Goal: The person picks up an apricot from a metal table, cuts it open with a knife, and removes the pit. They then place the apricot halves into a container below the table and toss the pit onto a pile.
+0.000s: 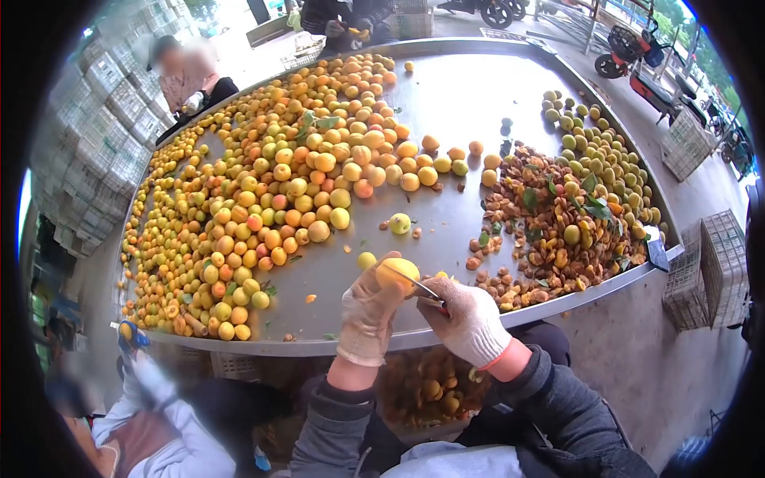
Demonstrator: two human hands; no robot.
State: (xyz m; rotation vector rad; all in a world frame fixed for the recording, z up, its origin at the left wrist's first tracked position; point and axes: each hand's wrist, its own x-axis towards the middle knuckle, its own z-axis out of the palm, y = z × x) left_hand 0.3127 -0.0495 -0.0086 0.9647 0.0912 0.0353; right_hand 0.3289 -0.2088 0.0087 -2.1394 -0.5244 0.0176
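Above the table's near edge, my gloved left hand (373,307) grips a yellow-orange apricot (398,273). My right hand (470,319), in a white knit glove with a red cuff edge, is closed around a small knife (429,292). Its blade lies against the right side of the apricot. A greenish-yellow apricot (366,260) sits on the metal just behind my left hand, and another greenish one (400,224) lies farther back. Below my hands, under the table edge, a container holds apricots (434,389); my arms partly hide it.
A large heap of apricots (271,191) covers the left of the metal table (462,80). Pits and scraps (550,247) pile at right, beside green fruit (606,151). Co-workers sit at left (187,84), lower left (151,430) and far side (347,20). Plastic crates (705,271) stand right.
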